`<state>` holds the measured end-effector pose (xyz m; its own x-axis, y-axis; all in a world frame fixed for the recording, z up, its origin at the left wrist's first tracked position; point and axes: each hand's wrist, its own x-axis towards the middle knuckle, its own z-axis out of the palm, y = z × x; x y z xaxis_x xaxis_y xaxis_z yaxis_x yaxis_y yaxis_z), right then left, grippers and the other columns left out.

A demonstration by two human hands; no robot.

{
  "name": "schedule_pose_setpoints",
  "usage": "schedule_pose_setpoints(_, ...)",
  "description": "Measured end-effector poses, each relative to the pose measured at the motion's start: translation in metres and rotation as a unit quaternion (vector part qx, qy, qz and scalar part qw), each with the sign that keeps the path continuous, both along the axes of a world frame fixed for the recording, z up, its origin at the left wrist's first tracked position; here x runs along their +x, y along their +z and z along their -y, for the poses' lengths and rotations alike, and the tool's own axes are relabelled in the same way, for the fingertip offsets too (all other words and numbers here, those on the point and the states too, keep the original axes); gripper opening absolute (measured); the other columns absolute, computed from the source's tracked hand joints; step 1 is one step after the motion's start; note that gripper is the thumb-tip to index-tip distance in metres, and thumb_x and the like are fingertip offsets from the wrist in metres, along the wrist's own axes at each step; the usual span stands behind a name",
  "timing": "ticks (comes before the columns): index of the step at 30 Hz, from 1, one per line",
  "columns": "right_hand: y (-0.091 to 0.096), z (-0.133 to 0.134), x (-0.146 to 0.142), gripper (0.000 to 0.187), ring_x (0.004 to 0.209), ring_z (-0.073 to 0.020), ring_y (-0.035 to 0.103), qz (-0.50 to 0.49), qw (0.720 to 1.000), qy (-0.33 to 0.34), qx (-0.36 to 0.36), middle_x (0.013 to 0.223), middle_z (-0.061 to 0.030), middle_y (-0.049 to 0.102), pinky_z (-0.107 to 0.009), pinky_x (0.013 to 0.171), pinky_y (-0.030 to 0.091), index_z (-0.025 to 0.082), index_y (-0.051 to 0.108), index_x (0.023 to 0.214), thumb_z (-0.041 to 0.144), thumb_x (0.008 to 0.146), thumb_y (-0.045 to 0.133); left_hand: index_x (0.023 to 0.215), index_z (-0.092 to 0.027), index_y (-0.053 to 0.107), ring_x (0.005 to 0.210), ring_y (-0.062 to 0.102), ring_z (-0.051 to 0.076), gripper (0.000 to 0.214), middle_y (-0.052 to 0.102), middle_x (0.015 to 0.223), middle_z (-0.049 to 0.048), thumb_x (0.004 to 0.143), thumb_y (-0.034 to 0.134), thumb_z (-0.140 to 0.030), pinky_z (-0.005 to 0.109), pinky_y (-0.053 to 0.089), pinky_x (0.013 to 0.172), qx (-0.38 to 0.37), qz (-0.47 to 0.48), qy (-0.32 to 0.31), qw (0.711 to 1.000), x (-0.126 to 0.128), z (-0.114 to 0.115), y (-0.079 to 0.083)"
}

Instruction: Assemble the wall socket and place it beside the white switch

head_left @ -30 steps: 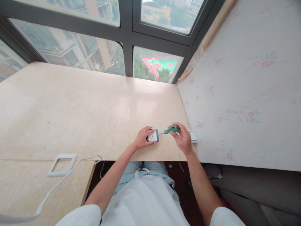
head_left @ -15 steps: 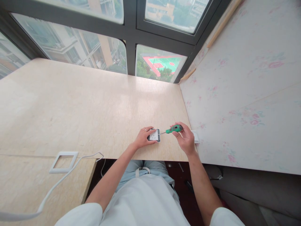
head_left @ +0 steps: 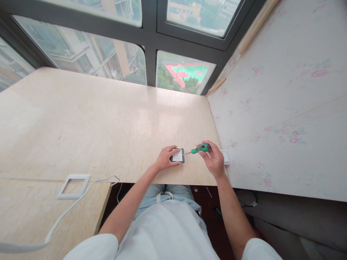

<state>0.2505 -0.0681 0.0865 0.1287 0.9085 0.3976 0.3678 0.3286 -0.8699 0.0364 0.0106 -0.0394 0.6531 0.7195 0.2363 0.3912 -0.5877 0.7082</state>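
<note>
A wall socket [head_left: 177, 156] with a white face and dark edges lies on the pale tabletop near its front edge. My left hand [head_left: 165, 159] grips it from the left, fingers along its far side and thumb along its near side. In my right hand [head_left: 214, 159] is a screwdriver [head_left: 201, 148] with a green and black handle, held almost level. Its thin metal shaft points left, and the tip meets the right part of the socket. Exactly what the tip touches is too small to make out.
On the left of the table [head_left: 108, 119] lies a white square frame [head_left: 61, 196], with a white cable [head_left: 63, 213] running beside it. A white wall plate [head_left: 225, 157] sits on the flowered wall [head_left: 284, 108] by my right hand. Windows [head_left: 187, 72] rise behind the table.
</note>
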Motion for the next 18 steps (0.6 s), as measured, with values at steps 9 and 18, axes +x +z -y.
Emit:
schedule_pose_setpoints(9,-0.0024,-0.0005,0.0009,0.035,0.101,-0.0237,0.069,-0.015,1.0,-0.007,-0.001,0.107,-0.0066,0.067,-0.045,0.091,0.058,0.027,0.058,0.122,0.028,0.088,0.067,0.135,-0.027,0.056,0.128,0.05,0.033,0.068,0.052,0.142,0.0121,0.075,0.075,-0.052,0.049,0.038,0.107,-0.007,-0.005,0.002,1.0,-0.0006,0.0006,0.0009)
schedule_pose_setpoints(18,-0.0008,-0.0029,-0.0001,0.045,0.099,-0.0223,0.068,0.066,0.998,0.004,0.022,0.109,-0.007,0.065,-0.044,0.088,0.059,0.029,0.053,0.131,0.026,0.088,0.067,0.135,-0.028,0.055,0.128,0.05,0.032,0.068,0.052,0.141,0.0115,0.075,0.074,-0.054,0.048,0.037,0.107,-0.003,-0.005,0.002,1.0,-0.0005,0.001,0.0007)
